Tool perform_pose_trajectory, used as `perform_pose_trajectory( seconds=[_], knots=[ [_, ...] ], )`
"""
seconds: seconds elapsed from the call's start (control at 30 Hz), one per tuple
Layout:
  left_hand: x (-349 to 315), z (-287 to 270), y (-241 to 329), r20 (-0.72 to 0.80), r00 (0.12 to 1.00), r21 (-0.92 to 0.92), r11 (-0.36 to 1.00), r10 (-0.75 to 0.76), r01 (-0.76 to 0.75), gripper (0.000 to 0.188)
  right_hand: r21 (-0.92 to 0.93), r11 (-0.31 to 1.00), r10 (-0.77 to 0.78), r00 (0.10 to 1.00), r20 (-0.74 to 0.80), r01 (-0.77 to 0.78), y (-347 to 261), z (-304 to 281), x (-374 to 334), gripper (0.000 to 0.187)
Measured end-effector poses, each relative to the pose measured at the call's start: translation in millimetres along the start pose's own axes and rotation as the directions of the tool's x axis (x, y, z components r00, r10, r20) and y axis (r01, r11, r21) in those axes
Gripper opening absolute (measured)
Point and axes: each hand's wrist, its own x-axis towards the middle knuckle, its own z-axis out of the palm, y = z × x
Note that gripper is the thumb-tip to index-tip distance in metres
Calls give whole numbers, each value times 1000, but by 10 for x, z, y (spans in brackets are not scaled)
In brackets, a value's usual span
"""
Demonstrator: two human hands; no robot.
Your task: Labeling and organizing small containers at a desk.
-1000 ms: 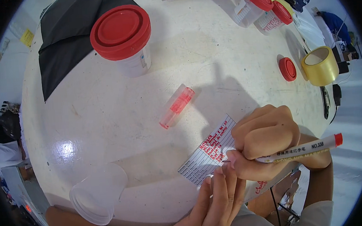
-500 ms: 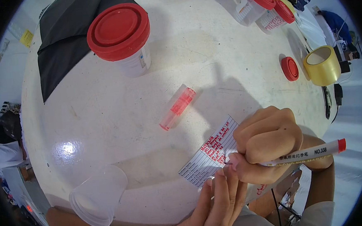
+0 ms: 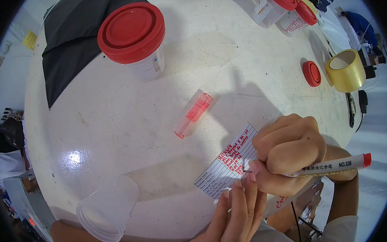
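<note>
My right hand [image 3: 288, 150] is closed round a white marker pen [image 3: 329, 166] with a red end. The pen's dark tip touches a lined paper label [image 3: 219, 180] that bears red handwriting. Outstretched fingers of my left hand [image 3: 234, 211] rest at the label's lower edge, close to the pen tip. A small clear tube with a pink-red band [image 3: 199, 107] lies beyond the label, on the pale table [image 3: 158, 123]. To the left, near my left forearm, a clear plastic cup [image 3: 108, 210] lies on its side.
A large clear jar with a red lid [image 3: 131, 34] stands at the back left beside black cloth [image 3: 75, 39]. Two smaller red-lidded jars [image 3: 275, 5] are at the back right. Further right lie a red cap [image 3: 311, 74], a yellow tape roll [image 3: 346, 71] and a dark cutter [image 3: 351, 109].
The whole view has shifted slightly, so things sit a little further right. The pen's red end has dipped a little. Both hands keep their places at the label.
</note>
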Motion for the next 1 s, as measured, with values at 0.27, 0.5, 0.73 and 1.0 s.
perform_pose_trajectory(
  seconds=[0.27,0.5,0.73,1.0],
  knots=[
    [66,5,-37,12,998,-236,969,-67,68,43,273,959,103,991,-80,-77,124,-123,-116,32],
    [104,46,-114,-305,945,-135,988,-119,81,37,370,929,240,814,-529,-34,76,-173,-105,29],
    [332,196,-497,-340,844,49,888,-415,456,34,295,952,228,827,-514,-79,115,-467,-99,24],
    [337,374,-609,-222,819,22,837,-529,547,24,386,922,187,907,-378,-29,111,-645,-109,20]
  ],
)
